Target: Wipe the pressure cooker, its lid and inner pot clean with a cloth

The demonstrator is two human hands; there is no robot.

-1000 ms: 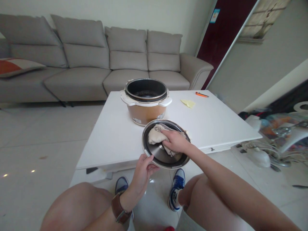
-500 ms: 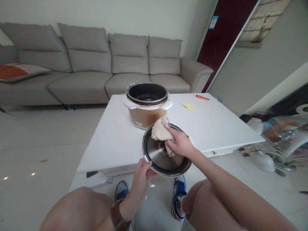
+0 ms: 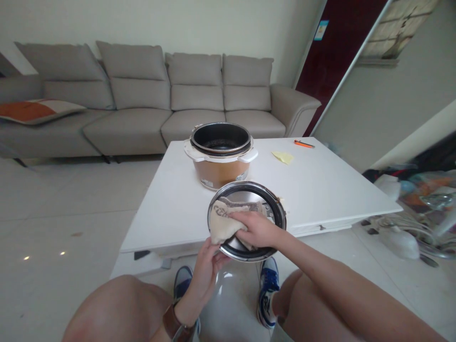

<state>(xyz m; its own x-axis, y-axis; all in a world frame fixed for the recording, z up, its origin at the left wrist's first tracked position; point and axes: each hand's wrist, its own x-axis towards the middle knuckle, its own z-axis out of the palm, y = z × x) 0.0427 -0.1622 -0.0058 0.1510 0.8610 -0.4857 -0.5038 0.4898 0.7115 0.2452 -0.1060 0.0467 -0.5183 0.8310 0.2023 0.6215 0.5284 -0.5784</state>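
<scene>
A round metal pot lid with a black sealing ring is tilted toward me above the table's near edge. My left hand grips its lower left rim, fingers beneath and thumb near the edge. My right hand presses a cream cloth with dark lettering against the lid's inner face, toward the left side. Part of the cloth spreads across the middle of the lid. Just beyond stands a rice cooker body, tan with white handles, uncovered, its dark inner pot showing.
On the white table lie a yellow piece of cloth or paper and an orange utility knife. A grey sofa stands behind. Bagged items and a white lamp-like object sit on the floor at right.
My right hand has moved the cloth from the lid's upper part down and left toward the rim. The left hand keeps its hold on the lid. The view has shifted slightly.
</scene>
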